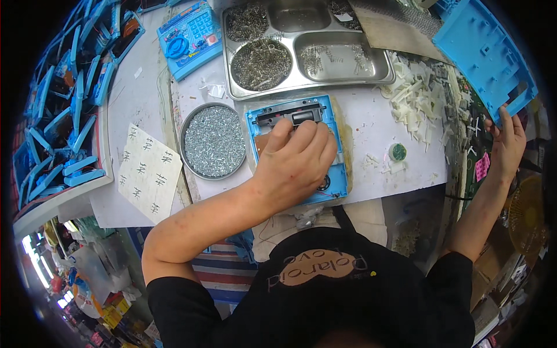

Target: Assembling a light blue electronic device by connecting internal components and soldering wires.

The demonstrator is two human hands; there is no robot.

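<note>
In front of me lies an open blue plastic case [339, 174] with a black mechanism [299, 113] and a brown board [264, 141] inside. My left hand [299, 156] reaches over it, fingers curled down and closed at the black mechanism; whatever they pinch is hidden under the hand. Out at the far right, my right hand [507, 136] grips the lower edge of an empty blue case half [487, 55], its ribbed inner side facing me.
A round tray of small screws [213, 141] sits left of the case. Behind it is a steel compartment tray [316, 87] of springs. White plastic pieces [415, 98] are heaped right. A finished-looking blue toy [190, 39] stands back left, near many stacked blue units [64, 116].
</note>
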